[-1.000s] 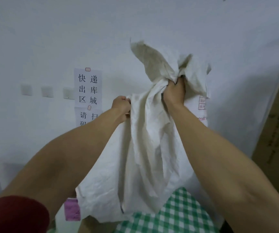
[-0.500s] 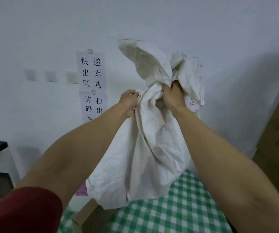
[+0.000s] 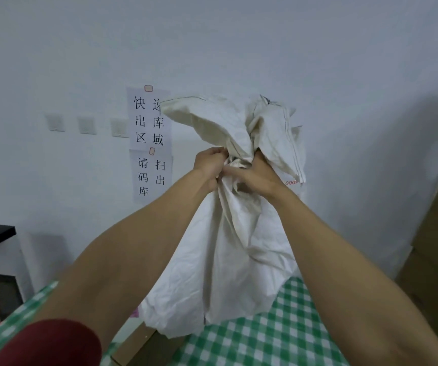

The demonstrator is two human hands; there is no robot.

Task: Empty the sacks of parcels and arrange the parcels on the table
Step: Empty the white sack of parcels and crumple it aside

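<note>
Your left hand (image 3: 210, 161) and right hand (image 3: 255, 177) both clenched tight on gathered neck of white sack (image 3: 228, 260), hoisted over green-checked table (image 3: 265, 336). Step: emptying sack. No parcels visible. Next, likely: shake, confirm empty, set sack aside.

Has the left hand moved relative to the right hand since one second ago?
Yes. The left hand closed in rightward and now touches the right hand on the sack.
</note>
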